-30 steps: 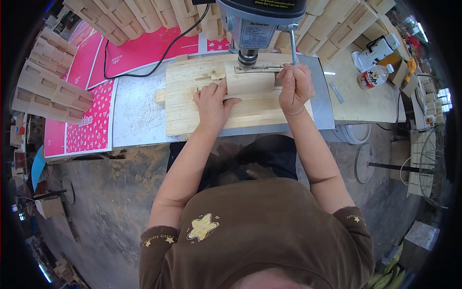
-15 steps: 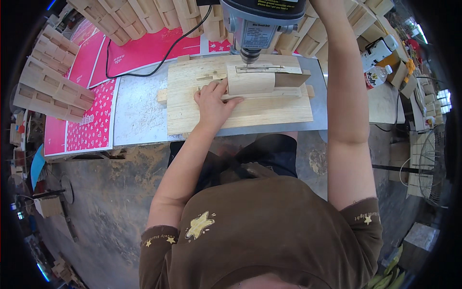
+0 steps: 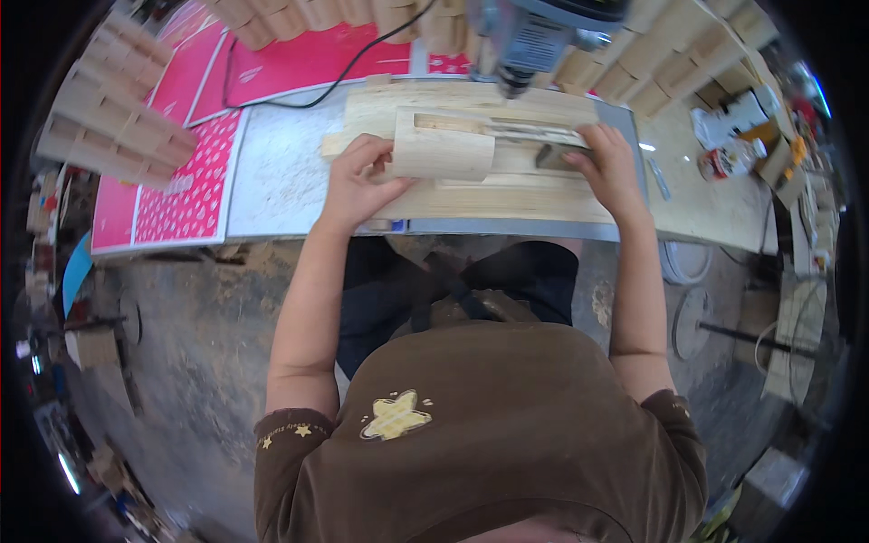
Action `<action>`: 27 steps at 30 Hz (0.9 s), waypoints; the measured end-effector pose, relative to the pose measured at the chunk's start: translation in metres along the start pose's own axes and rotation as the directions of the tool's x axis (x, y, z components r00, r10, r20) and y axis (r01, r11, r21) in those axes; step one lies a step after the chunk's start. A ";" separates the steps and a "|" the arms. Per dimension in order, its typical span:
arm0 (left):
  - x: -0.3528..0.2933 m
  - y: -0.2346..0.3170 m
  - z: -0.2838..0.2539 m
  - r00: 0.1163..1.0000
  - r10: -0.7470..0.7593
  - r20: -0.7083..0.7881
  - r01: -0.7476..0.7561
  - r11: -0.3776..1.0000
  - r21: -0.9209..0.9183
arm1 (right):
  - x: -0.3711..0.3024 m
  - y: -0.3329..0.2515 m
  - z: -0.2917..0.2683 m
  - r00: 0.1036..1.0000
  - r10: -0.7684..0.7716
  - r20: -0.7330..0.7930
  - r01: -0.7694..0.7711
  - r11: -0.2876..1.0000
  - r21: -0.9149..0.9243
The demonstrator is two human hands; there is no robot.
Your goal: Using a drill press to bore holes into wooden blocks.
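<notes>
A pale, curved wooden piece (image 3: 444, 156) with a rectangular slot along its top is tilted over a flat wooden board (image 3: 507, 204). My left hand (image 3: 362, 185) grips its left end, thumb at the near side and fingers behind. On the right, my right hand (image 3: 614, 170) is closed on the end of a narrow slotted guide strip (image 3: 539, 134), with a dark block end (image 3: 549, 157) below it. The strip's left end meets the wooden piece. Behind them hangs the bench drill (image 3: 534, 50), its chuck (image 3: 514, 83) above the board's far part.
Stacks of similar slotted wooden pieces (image 3: 118, 122) stand at the left, along the back and at the right (image 3: 674, 59). A black cable (image 3: 348, 68) crosses pink printed sheets (image 3: 312, 77). A plastic bottle (image 3: 729, 160) and a small knife-like tool (image 3: 658, 179) lie at the right.
My right hand has come down from beside the drill to the guide strip. The wooden piece has slid left off the strip with my left hand. The whole view has shifted a little.
</notes>
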State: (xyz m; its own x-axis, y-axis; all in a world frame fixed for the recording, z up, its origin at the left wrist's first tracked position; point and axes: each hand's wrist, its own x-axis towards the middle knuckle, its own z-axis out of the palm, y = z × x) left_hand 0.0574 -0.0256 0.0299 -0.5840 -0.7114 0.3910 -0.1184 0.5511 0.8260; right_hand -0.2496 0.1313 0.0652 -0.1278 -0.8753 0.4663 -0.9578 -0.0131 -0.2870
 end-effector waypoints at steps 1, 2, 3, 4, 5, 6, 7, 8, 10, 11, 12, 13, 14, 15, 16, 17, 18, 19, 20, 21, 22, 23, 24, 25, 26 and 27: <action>-0.009 -0.004 -0.022 0.998 0.032 -0.051 -0.033 0.999 -0.018 | -0.002 -0.004 -0.002 1.000 -0.006 0.008 0.006 1.000 0.004; -0.015 -0.004 -0.043 0.997 0.016 -0.076 -0.015 1.000 0.009 | -0.007 -0.009 -0.006 1.000 -0.008 0.016 0.008 1.000 0.000; -0.019 0.003 -0.064 0.977 -0.193 -0.091 0.179 0.974 -0.143 | -0.011 -0.018 -0.013 1.000 0.012 0.023 -0.013 1.000 0.014; -0.022 0.011 -0.081 0.920 -0.385 -0.080 0.346 0.889 -0.300 | -0.016 -0.026 -0.019 0.999 0.033 0.027 -0.034 0.999 0.022; -0.022 0.021 -0.091 0.917 -0.388 -0.091 0.339 0.879 -0.335 | -0.022 -0.032 -0.021 1.000 0.003 0.022 -0.003 1.000 0.002; -0.026 0.022 -0.098 0.911 -0.392 -0.128 0.337 0.887 -0.316 | -0.026 -0.040 -0.020 1.000 -0.029 0.013 0.029 0.999 -0.014; -0.031 0.021 -0.107 0.871 -0.466 -0.156 0.373 0.834 -0.408 | -0.027 -0.050 -0.019 0.998 -0.060 0.008 0.060 0.998 0.014; -0.040 0.019 -0.114 0.821 -0.541 -0.180 0.398 0.770 -0.498 | -0.029 -0.060 -0.015 0.998 -0.035 0.049 0.032 0.998 0.063; -0.053 0.023 -0.125 0.792 -0.571 -0.217 0.396 0.750 -0.529 | -0.030 -0.074 -0.008 0.996 -0.038 0.085 0.028 0.992 0.126; -0.058 0.026 -0.127 0.775 -0.592 -0.223 0.375 0.714 -0.591 | -0.029 -0.078 -0.006 0.995 -0.037 0.097 0.023 0.990 0.136; -0.061 0.030 -0.128 0.761 -0.609 -0.226 0.348 0.676 -0.649 | -0.029 -0.082 -0.005 0.994 -0.035 0.106 0.020 0.989 0.145; -0.061 0.035 -0.124 0.720 -0.630 -0.291 0.327 0.678 -0.659 | -0.031 -0.082 -0.005 0.993 -0.066 0.093 0.051 0.985 0.163; -0.065 0.026 -0.126 0.723 -0.626 -0.294 0.321 0.680 -0.659 | -0.033 -0.079 -0.005 0.994 -0.054 0.093 0.040 0.988 0.150; -0.066 0.020 -0.126 0.710 -0.620 -0.333 0.335 0.714 -0.614 | -0.033 -0.076 -0.004 0.995 -0.043 0.091 0.030 0.990 0.138; -0.066 0.017 -0.128 0.699 -0.615 -0.364 0.355 0.741 -0.571 | -0.035 -0.075 -0.005 0.995 -0.069 0.074 0.057 0.987 0.153; -0.070 0.019 -0.134 0.696 -0.602 -0.391 0.338 0.756 -0.561 | -0.037 -0.073 -0.008 0.993 -0.051 0.102 0.036 0.989 0.144; -0.073 0.023 -0.139 0.692 -0.536 -0.484 0.417 0.843 -0.339 | -0.037 -0.073 -0.008 0.991 -0.032 0.130 0.014 0.991 0.134; -0.073 0.025 -0.144 0.698 -0.454 -0.554 0.485 0.869 -0.101 | -0.039 -0.073 -0.009 0.992 -0.049 0.112 0.033 0.989 0.141; -0.074 0.024 -0.152 0.695 -0.437 -0.572 0.474 0.875 -0.093 | -0.039 -0.074 -0.009 0.992 -0.029 0.127 0.011 0.990 0.143; -0.076 0.020 -0.159 0.720 -0.250 -0.647 0.463 0.868 0.179 | -0.039 -0.075 -0.009 0.990 -0.008 0.142 -0.012 0.990 0.144; -0.075 0.020 -0.166 0.744 -0.052 -0.666 0.446 0.781 0.436 | -0.039 -0.076 -0.009 0.992 -0.022 0.127 0.003 0.988 0.153; -0.072 0.025 -0.173 0.721 -0.138 -0.679 0.539 0.728 0.424 | -0.039 -0.076 -0.009 0.994 -0.032 0.101 0.016 0.989 0.147; -0.070 0.019 -0.181 0.717 -0.123 -0.686 0.535 0.728 0.429 | -0.040 -0.076 -0.010 0.996 -0.039 0.076 0.028 0.990 0.139; -0.072 0.006 -0.191 0.707 -0.065 -0.704 0.529 0.709 0.466 | -0.041 -0.077 -0.008 0.997 -0.037 0.071 0.027 0.990 0.136; -0.073 -0.006 -0.201 0.697 -0.012 -0.717 0.525 0.690 0.499 | -0.041 -0.078 -0.009 0.997 -0.044 0.059 0.036 0.989 0.141; -0.074 -0.019 -0.210 0.694 -0.001 -0.720 0.522 0.689 0.503 | -0.041 -0.079 -0.009 0.997 -0.035 0.062 0.026 0.990 0.140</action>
State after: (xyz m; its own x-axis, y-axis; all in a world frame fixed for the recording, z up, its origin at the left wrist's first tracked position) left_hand 0.2710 -0.0753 0.0706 0.1726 -0.8081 0.5633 -0.7899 0.2281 0.5693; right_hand -0.1710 0.1725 0.0757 -0.0782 -0.9026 0.4234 -0.9155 -0.1031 -0.3889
